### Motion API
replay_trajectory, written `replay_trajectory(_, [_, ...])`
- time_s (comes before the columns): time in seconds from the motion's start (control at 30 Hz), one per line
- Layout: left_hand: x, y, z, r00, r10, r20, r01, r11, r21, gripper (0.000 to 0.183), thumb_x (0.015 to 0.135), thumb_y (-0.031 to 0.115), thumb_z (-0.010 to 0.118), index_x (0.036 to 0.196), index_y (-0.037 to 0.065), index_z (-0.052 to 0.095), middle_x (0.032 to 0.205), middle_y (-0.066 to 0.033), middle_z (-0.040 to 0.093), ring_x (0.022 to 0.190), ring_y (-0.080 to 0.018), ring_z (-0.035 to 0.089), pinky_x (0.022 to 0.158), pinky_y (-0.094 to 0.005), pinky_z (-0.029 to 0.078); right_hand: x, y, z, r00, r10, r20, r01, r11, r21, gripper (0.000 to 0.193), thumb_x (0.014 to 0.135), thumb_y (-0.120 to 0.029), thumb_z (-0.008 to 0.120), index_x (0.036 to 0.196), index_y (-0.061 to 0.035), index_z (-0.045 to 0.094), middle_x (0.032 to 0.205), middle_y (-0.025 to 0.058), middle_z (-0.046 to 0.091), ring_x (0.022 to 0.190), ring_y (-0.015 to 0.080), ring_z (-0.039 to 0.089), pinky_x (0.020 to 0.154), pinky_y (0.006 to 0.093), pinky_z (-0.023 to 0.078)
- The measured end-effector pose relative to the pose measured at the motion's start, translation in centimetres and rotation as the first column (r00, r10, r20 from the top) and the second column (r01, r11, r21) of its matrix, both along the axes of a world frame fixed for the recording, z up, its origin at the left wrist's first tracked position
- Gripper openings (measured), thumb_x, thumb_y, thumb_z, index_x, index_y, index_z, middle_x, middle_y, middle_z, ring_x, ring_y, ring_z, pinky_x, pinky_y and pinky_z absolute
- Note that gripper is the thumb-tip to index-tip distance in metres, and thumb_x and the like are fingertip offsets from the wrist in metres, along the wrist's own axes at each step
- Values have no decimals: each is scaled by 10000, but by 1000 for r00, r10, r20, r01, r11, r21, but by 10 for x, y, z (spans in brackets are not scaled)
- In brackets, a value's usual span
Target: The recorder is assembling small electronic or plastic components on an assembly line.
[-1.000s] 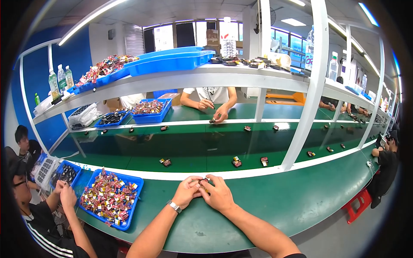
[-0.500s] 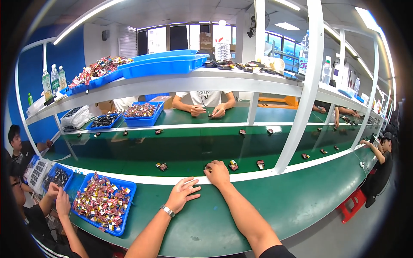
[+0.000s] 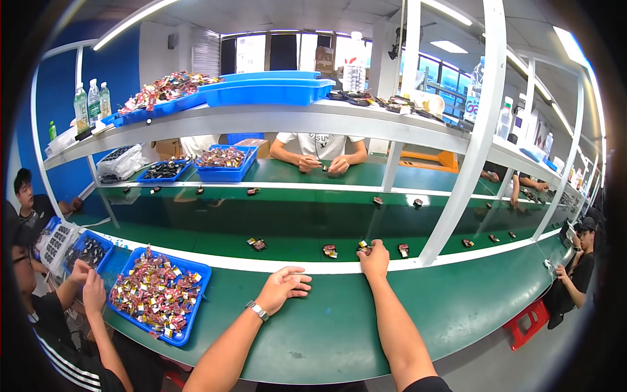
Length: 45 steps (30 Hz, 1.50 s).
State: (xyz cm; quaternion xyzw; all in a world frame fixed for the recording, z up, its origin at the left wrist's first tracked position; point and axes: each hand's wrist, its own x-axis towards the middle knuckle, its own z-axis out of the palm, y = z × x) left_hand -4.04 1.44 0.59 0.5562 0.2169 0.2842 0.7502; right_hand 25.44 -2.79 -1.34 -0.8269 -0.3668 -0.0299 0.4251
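My right hand (image 3: 373,259) reaches over the white rail onto the dark green conveyor belt. Its fingers are closed on a small part (image 3: 363,247) with a yellow-and-white piece, partly hidden by the fingertips. To its left on the belt lies a similar small dark red part (image 3: 330,251), and another red part (image 3: 403,250) lies to its right. My left hand (image 3: 282,289), with a metal watch on the wrist, hovers over the green bench near the rail. Its fingers are loosely bent and apart from the thumb, with nothing in them.
A blue tray (image 3: 207,274) piled with red, yellow and white parts stands left of my left arm. Beyond it, a co-worker's hands (image 3: 88,281) meet over the bench. A white post (image 3: 455,176) rises at right. Across the belt, another person's hands (image 3: 323,164) handle a small piece.
My right hand has let go of one small part and moved right to the neighbouring one. My left hand's fingers have drawn closer together. The view has shifted slightly.
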Motion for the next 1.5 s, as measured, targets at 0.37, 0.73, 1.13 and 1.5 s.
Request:
replay_trajectory(0.37, [-8,12,-9,977,-212,24,214,969,-126,386,1023,266,463,1282,-13,530,1080,-107,628,871,-146,614,745,-286,520,-109,-69,48,548,829,116,-836,540,94,718,690,-142,834,1312,-61,485,1139,87,658,1157,275,542,999,377,437])
replay_trajectory(0.73, [0,3,-2,975,-221,20,222,974,-56,445,968,136,568,1377,2,457,1225,-100,608,1098,-179,609,923,-360,528,-108,-75,54,583,746,324,-795,606,34,509,729,-94,776,1208,-102,607,1145,88,599,1107,273,548,940,372,477])
replay_trajectory(1.13, [2,1,-3,996,-88,12,89,993,-79,284,949,28,546,1231,11,521,1136,-91,637,1038,-193,637,906,-357,558,-118,-59,38,537,630,561,-759,651,-6,277,711,-61,746,978,-111,690,1041,34,614,940,255,593,800,365,521])
replay_trajectory(1.5, [4,-2,1,994,-94,-48,93,995,-23,276,947,6,530,1224,7,522,1131,-100,641,1036,-183,638,905,-348,561,-111,-58,41,527,760,381,-793,601,-102,159,764,-87,721,910,-106,660,1235,85,545,1154,297,514,949,397,455])
